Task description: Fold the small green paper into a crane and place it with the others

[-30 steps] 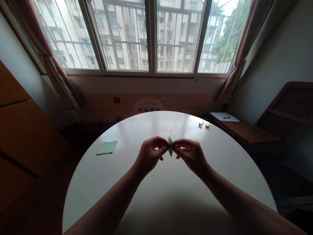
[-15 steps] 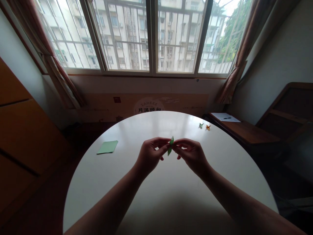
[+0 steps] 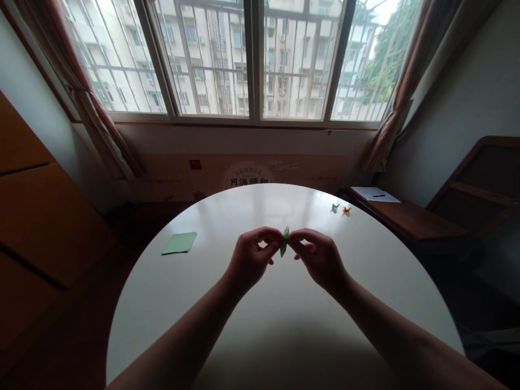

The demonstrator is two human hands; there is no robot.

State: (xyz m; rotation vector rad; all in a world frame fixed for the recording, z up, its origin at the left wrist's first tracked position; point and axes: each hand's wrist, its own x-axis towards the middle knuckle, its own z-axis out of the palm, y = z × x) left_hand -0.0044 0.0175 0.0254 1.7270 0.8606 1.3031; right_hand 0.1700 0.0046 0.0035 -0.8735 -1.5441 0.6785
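A small piece of folded green paper (image 3: 283, 248) is held up over the middle of the white table (image 3: 260, 314). It is narrow and pointed at its upper and lower ends. My left hand (image 3: 255, 252) pinches it from the left between thumb and forefinger. From the right, my right hand (image 3: 317, 253) pinches the same paper, also with thumb and forefinger. The fingertips of both hands nearly meet and cover the paper's middle. Its exact folds are too small to make out.
On the table's left lies a stack of light green square paper (image 3: 179, 243). Toward the back right edge stand a small green folded-paper figure (image 3: 335, 208) and an orange one (image 3: 346, 210). Beyond, a wooden side table (image 3: 410, 222) bears a white sheet (image 3: 371, 194) and a pen.
Both hands stay pinched on the folded green paper, with only very slight finger movement. The whole view has shifted a little.
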